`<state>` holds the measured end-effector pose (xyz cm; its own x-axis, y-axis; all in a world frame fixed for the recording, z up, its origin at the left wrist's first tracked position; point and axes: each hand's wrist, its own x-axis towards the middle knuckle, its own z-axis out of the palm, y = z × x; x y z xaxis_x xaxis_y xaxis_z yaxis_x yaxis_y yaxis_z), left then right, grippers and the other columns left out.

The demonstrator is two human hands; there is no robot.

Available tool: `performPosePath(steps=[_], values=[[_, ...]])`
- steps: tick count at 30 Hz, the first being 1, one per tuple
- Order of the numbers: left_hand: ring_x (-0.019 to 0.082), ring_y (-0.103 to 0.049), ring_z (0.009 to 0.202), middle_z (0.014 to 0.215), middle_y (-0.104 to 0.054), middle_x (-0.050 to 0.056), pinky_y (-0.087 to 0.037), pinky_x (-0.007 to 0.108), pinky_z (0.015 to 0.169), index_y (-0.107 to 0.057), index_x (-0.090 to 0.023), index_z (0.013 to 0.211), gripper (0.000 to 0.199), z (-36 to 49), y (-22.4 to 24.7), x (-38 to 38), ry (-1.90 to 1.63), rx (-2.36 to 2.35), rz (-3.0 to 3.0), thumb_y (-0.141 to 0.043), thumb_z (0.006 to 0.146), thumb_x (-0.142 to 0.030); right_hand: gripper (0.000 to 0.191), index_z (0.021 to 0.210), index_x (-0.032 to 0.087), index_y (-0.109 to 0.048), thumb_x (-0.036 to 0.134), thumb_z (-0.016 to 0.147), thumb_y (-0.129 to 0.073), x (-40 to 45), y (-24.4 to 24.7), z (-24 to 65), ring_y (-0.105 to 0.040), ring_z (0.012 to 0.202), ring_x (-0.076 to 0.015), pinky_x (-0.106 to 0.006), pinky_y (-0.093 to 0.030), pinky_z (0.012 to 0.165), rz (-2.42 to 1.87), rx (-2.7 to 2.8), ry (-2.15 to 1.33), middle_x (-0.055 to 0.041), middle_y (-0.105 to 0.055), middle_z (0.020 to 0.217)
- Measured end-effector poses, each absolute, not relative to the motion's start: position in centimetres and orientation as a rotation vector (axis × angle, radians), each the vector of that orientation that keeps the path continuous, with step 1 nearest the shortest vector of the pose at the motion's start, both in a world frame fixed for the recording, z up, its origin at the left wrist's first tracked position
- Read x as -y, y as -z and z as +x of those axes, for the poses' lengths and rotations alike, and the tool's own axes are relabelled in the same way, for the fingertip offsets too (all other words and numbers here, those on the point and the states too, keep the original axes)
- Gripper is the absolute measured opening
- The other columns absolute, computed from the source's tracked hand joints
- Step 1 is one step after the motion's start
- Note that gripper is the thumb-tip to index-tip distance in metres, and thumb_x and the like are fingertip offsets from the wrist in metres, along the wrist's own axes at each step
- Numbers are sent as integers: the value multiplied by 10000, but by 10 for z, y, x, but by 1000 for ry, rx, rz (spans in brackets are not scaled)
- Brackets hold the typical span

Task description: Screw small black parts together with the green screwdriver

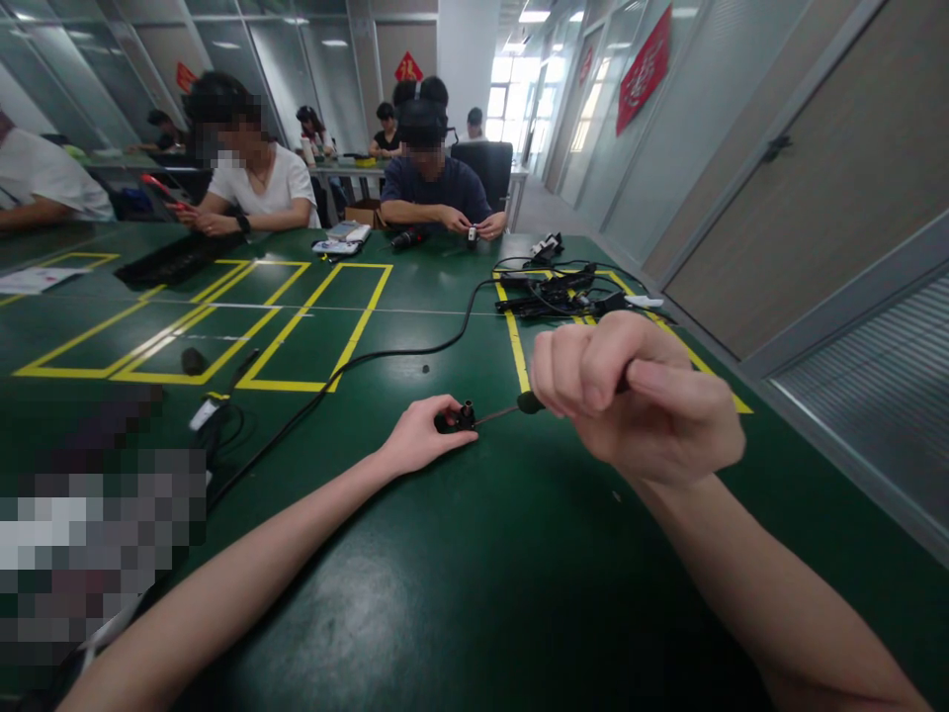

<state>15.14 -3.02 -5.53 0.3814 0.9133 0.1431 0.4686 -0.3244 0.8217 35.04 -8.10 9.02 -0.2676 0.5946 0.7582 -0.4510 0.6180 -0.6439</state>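
Observation:
My right hand (638, 396) is wrapped round the dark handle of a screwdriver (500, 414), raised over the green table (445, 554). Its thin metal shaft slants down to the left, and the tip meets a small black part (465, 417). That part has a short upright cylinder on top; its exact kind is too small to tell. Thumb and fingers of my left hand (424, 435) pinch the part from the left, close to the tabletop. Much of the part is hidden by those fingers, and most of the handle by my right fist.
A black cable (400, 353) crosses the table to a heap of black cables and parts (553, 292) at the back right. Yellow tape (293, 385) marks rectangles. Several people sit beyond; one in a dark shirt (434, 188) handles a small white thing. A black tray (174, 259) lies far left.

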Motion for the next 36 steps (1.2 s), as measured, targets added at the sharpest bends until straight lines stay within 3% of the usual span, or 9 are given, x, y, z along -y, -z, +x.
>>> performPosePath(steps=[5,8,13,19,23,31,36], values=[[177,-636,766,842,-717,9,-470,289,710,-721,-189,908,300,152,56,30,-791,-1208,1957,-827,774,-436,316,850,246,-609,511,1020,-575,64,-82,351,-506,511,-141,-288,-445,517,-325,1511,-792,38,-505,591],[179,-639,773,849,-720,13,-468,289,705,-719,-188,900,291,152,56,30,-786,-1207,1960,-824,778,-431,294,974,252,-626,535,1023,-562,52,-81,365,-632,662,-162,-319,-536,636,-547,1591,-566,5,-625,751],[182,-640,786,868,-724,19,-467,292,709,-715,-189,896,279,152,55,31,-784,-1201,1963,-823,784,-421,249,1082,265,-616,437,937,-721,36,-78,392,-660,885,-197,-358,-584,813,-821,1663,-178,-12,-633,935],[180,-642,786,870,-726,15,-463,298,726,-716,-188,896,269,152,55,29,-783,-1193,1973,-832,784,-404,360,1144,297,-619,358,853,-821,37,-81,393,-686,882,-183,-325,-621,765,-718,1713,-266,-3,-683,998],[181,-648,786,873,-730,13,-465,301,726,-715,-192,899,262,153,55,31,-785,-1198,1976,-834,785,-394,302,1182,296,-679,352,900,-769,46,-89,387,-722,920,-224,-374,-627,800,-675,1780,-305,-40,-740,1018],[198,-660,818,899,-735,20,-478,311,729,-699,-202,893,253,157,57,36,-807,-1304,1973,-830,790,-392,271,1146,316,-768,289,876,-775,45,-89,393,-679,821,-218,-386,-598,752,-799,1721,44,-42,-689,940],[204,-670,828,904,-736,22,-489,319,736,-697,-207,898,267,159,59,37,-817,-1338,1979,-837,782,-402,313,1225,308,-746,244,926,-677,49,-89,390,-700,839,-230,-412,-605,805,-770,1736,-21,-46,-750,1003]])
